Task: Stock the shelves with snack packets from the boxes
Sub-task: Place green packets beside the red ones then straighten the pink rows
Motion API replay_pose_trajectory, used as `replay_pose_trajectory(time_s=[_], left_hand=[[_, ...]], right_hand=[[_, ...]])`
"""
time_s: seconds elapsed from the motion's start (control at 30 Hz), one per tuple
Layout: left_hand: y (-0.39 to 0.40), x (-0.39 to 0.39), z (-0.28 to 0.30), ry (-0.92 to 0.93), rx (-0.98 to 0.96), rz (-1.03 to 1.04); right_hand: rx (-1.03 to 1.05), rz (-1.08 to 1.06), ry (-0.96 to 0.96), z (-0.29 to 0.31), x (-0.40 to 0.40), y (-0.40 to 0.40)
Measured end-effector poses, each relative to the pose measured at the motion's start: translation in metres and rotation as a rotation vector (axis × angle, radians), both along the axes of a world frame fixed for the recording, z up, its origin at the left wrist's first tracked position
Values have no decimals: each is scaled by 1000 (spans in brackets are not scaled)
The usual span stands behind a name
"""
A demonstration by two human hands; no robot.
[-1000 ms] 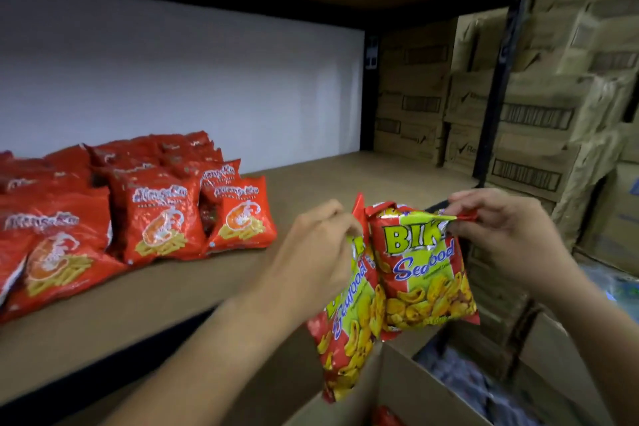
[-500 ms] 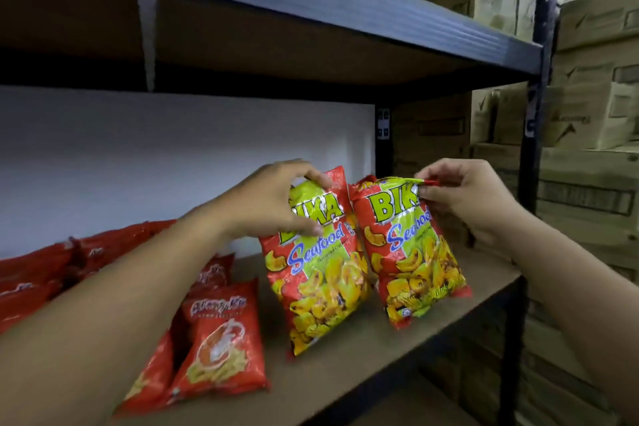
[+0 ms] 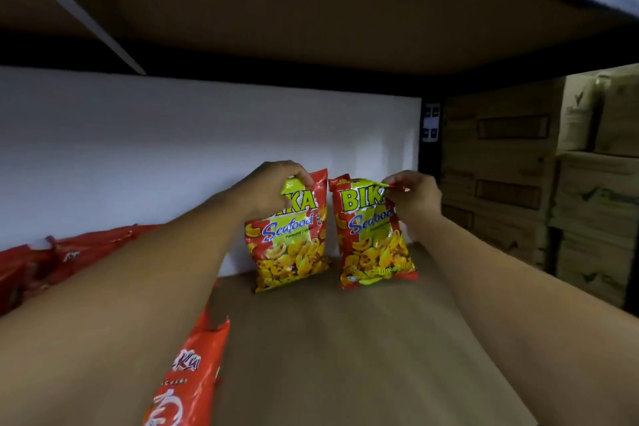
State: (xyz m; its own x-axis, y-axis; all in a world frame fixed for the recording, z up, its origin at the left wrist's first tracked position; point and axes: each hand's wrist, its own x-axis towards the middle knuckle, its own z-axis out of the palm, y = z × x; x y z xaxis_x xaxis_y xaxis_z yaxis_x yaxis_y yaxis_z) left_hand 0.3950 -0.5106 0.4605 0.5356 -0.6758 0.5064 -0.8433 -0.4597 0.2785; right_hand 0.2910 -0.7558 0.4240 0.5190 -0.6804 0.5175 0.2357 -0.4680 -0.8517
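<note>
**Snack packets at back of shelf, placement step in hand**

Head view, only one available:

- Left hand (image 3: 276, 183) pinches the top edge of the left Bika packet (image 3: 288, 242). Fingers curled over the seal, thumb side hidden behind the bag.
- Right hand (image 3: 413, 195) pinches the top right corner of the right Bika packet (image 3: 375, 239). Same kind of grip, fingertips on the seal.
- Both packets hang upright from the hands, side by side, near each other but not touching. Bottom edges sit at the shelf board (image 3: 345, 356); looks like contact, cannot confirm weight is off the hands.
- Just beyond the hands: white back wall (image 3: 173, 149). Packets look close to it; gap not readable.
- Under and outside the left forearm: red packets (image 3: 193, 373) already stocked in a row running left.
- Outside the right hand, past the shelf post: stacked cartons (image 3: 501, 183).
- Source box not in view.

Judgement: step = setting a pair down at the back, starting a new row beside the red ones. Task is early; board between the hands and the viewer is mostly bare.

Next move calls for: lean the packets back so they stand, then open both pinches together. Bags are light and puffy, so they may tip forward on release.
</note>
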Motion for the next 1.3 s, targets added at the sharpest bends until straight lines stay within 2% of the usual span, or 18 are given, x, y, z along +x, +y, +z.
replay_pose_trajectory(time_s=[0.23, 0.43, 0.6, 0.67, 0.83, 0.97, 1.17, 1.3], left_hand=[[-14, 31, -11, -104, 67, 212], [-29, 39, -20, -44, 69, 249], [-32, 29, -24, -235, 168, 345], [-29, 25, -29, -274, 139, 331], [-23, -5, -37, -272, -12, 279], [-16, -52, -53, -140, -70, 205], [3, -167, -93, -11, -212, 30], [27, -242, -137, 102, -247, 53]], right_hand=[[44, -76, 2, -8, 52, -5], [57, -58, 11, -16, 77, -13], [-91, -30, 89, -20, 82, -10], [-142, -36, 82, -25, 77, -11], [-202, -35, 40, -43, 45, -3], [-237, -22, 121, -69, 2, 20], [-264, 48, 132, -94, -102, 80], [-349, 96, 191, -111, -177, 124]])
